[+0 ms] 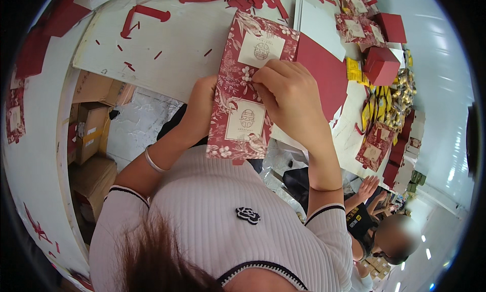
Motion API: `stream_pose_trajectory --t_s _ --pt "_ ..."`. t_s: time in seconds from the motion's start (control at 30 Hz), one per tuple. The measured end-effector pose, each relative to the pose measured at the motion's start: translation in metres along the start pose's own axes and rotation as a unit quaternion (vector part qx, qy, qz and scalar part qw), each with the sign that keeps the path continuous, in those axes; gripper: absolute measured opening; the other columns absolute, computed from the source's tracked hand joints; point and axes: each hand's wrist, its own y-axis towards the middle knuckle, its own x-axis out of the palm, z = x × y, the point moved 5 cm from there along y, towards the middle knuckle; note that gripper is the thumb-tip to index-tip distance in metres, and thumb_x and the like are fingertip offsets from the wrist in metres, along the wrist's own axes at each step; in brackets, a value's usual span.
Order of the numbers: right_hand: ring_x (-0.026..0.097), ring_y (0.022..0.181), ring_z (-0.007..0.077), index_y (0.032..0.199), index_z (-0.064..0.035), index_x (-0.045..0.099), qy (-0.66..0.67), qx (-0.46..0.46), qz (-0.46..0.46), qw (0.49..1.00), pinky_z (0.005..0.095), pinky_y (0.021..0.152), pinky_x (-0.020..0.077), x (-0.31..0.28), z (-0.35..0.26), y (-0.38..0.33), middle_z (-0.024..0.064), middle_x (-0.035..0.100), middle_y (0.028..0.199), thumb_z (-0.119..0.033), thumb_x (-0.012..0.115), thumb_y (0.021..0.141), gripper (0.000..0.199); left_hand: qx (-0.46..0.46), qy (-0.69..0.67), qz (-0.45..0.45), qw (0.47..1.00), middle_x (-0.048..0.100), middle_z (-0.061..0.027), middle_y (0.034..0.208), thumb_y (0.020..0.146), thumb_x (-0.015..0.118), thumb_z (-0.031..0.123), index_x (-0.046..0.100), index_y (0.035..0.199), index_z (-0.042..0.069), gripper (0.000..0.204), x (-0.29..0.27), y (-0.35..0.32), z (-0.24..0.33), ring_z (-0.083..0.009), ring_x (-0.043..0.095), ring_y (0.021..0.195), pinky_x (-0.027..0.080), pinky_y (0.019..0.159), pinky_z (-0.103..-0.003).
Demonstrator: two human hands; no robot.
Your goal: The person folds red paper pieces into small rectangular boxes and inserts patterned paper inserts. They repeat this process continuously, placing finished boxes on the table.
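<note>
The red floral carton (243, 89) is held upright above the white tabletop (192, 33), close to the person's chest. The left hand (202, 107) supports its left edge from behind, grip closed on the carton; the right hand (286, 94) pinches at its middle seam, grip clenched on the front panel beside a small white flower motif. Two cream square labels sit on the front, one above, one below. The carton looks flat, so shaping it seems barely begun. Finished red boxes (382, 64) and more floral cartons (357, 18) lie at the far right, with yellow packets (374, 107) beside them. Red paper scraps (144, 16) litter the tabletop. Brown cardboard boxes (91, 130) stand below left.
</note>
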Motion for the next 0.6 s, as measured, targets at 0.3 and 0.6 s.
stream_pose_trajectory --t_s 0.3,0.6 --pt "0.048 0.067 0.0097 0.087 0.0016 0.055 0.246 0.187 0.027 0.951 0.0219 0.062 0.0395 0.003 0.044 -0.024 0.0033 0.055 0.073 -0.002 0.065 0.073 0.018 -0.026 -0.034 -0.027 0.999 0.064 -0.0069 0.084 0.08 0.056 0.01 0.059 0.085 -0.006 0.017 0.0 0.013 0.004 -0.0063 0.057 0.072 0.047 0.061 -0.023" --pt "0.047 0.06 0.0178 0.087 -0.0038 0.052 0.147 0.041 0.051 0.987 0.0264 0.056 0.0378 0.004 0.023 -0.005 0.0042 0.056 0.073 0.0 0.058 0.075 0.015 -0.045 0.037 -0.027 0.998 0.063 -0.0079 0.085 0.08 0.055 0.009 0.059 0.088 -0.006 0.018 0.005 0.011 0.01 -0.0083 0.056 0.077 0.047 0.067 -0.025"
